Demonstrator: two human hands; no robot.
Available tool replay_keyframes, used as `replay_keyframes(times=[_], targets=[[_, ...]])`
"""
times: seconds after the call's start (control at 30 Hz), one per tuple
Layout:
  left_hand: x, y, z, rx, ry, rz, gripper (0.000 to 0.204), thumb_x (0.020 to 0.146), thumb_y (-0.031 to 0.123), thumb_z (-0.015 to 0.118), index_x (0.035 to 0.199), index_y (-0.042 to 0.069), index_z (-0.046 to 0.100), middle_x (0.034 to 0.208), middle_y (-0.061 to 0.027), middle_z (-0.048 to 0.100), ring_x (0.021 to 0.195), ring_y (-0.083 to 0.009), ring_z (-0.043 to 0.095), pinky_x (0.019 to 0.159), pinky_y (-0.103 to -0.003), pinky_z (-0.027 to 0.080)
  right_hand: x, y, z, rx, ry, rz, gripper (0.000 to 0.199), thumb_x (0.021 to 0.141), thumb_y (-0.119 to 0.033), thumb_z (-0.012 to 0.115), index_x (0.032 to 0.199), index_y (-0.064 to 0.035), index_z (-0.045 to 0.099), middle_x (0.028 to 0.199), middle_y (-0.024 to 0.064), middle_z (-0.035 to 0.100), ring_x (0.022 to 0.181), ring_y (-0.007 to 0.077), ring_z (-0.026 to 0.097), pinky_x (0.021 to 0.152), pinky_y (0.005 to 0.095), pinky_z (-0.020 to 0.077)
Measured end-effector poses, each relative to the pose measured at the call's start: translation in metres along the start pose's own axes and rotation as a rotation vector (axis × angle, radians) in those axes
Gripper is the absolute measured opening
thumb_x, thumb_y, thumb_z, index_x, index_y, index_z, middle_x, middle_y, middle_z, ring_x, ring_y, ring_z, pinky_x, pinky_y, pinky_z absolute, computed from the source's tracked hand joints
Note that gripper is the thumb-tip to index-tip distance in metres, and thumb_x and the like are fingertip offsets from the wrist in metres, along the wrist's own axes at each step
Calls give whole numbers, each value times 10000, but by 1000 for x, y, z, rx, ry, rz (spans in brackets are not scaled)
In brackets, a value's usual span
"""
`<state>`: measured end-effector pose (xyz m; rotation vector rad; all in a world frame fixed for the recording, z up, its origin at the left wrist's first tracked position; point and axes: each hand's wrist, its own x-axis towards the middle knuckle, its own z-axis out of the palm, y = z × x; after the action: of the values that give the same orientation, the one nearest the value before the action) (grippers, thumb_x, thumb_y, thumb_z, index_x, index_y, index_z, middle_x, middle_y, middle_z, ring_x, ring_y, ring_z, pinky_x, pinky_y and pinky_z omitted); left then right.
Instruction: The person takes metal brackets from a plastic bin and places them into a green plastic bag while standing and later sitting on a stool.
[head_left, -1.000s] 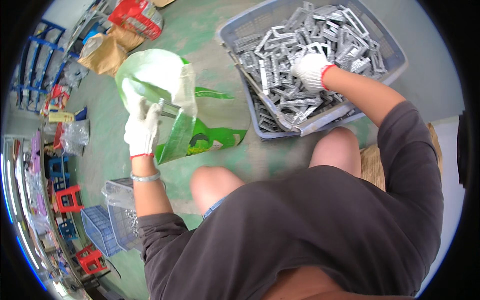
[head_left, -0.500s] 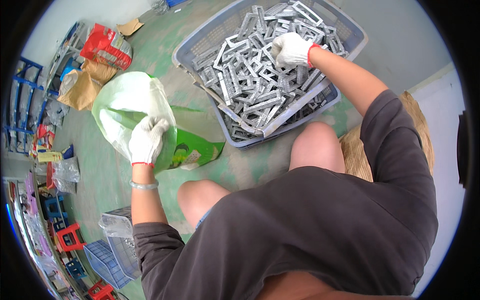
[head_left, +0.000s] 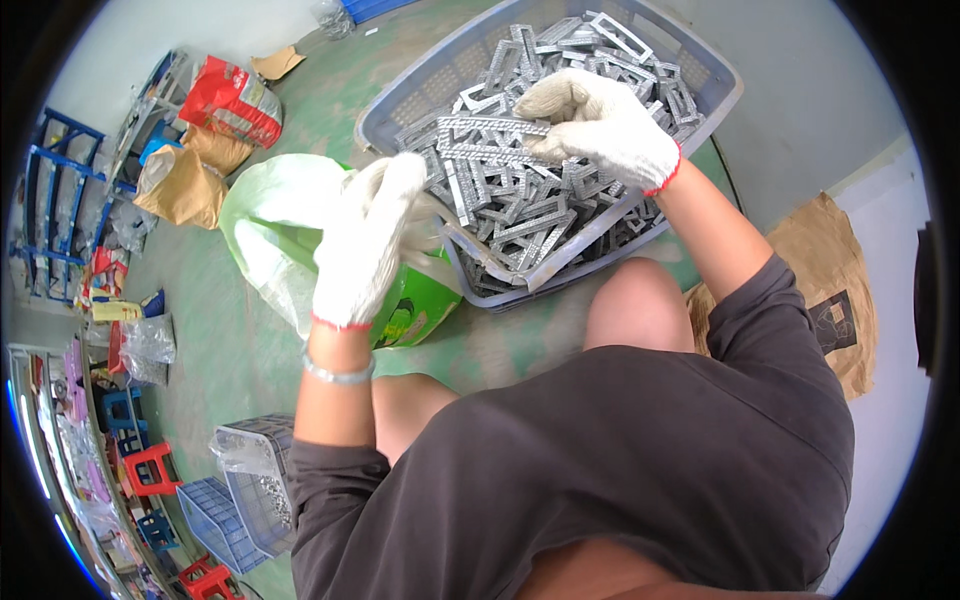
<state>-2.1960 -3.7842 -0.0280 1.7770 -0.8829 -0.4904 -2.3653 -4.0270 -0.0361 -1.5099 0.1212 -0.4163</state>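
Observation:
My right hand [head_left: 605, 125], in a white glove with a red cuff, pinches one end of a grey metal frame [head_left: 485, 130], a long open rectangle. It hangs over a blue-grey plastic basket [head_left: 722, 80] heaped with similar metal frames [head_left: 530, 215]. My left hand [head_left: 362, 235], gloved the same way, is raised in front of the green and white sack [head_left: 275, 200], left of the basket. Its fingers are stretched out, somewhat smeared, and nothing shows in them. The sack's mouth gapes, and its contents are hidden.
Under the basket sits another basket [head_left: 500, 300]. Brown paper [head_left: 835, 290] lies at the right by the wall. At the left are a red bag [head_left: 230, 100], brown paper sacks [head_left: 180, 185], blue racks [head_left: 50, 200], small stools [head_left: 150, 468] and plastic crates [head_left: 215, 520].
My left hand has let go of the sack's rim and moved right toward the basket. My right hand has lifted out of the pile with a metal frame and turned it leftward.

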Motion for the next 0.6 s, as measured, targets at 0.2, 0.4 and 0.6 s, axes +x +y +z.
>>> replay_keyframes(times=[0.2, 0.4, 0.6], targets=[[17, -2, 20, -926, -373, -361, 615, 971, 524, 518, 1151, -62, 580, 982, -213, 665, 683, -293, 697, 551, -340, 584, -8, -9, 35, -291, -104, -326, 513, 797, 135, 635, 1285, -5, 558, 1213, 91, 630, 1102, 167, 607, 953, 323, 520], [2, 1, 25, -875, -279, -137, 430, 857, 17, 653, 1249, -63, 496, 1034, -180, 646, 825, -268, 684, 699, -331, 580, 5, 18, -8, -1305, -153, -197, 707, 672, -176, 810, 1317, -56, 545, 1251, 190, 598, 1087, 287, 630, 933, 358, 515], [-5, 1, 14, -836, -207, -27, 513, 823, -41, 650, 1297, -61, 456, 1157, -201, 608, 896, -270, 679, 744, -349, 588, 37, 51, -17, -1794, -840, 476, 554, 572, -385, 834, 1032, -102, 713, 935, 151, 713, 877, 336, 687, 798, 416, 544]])
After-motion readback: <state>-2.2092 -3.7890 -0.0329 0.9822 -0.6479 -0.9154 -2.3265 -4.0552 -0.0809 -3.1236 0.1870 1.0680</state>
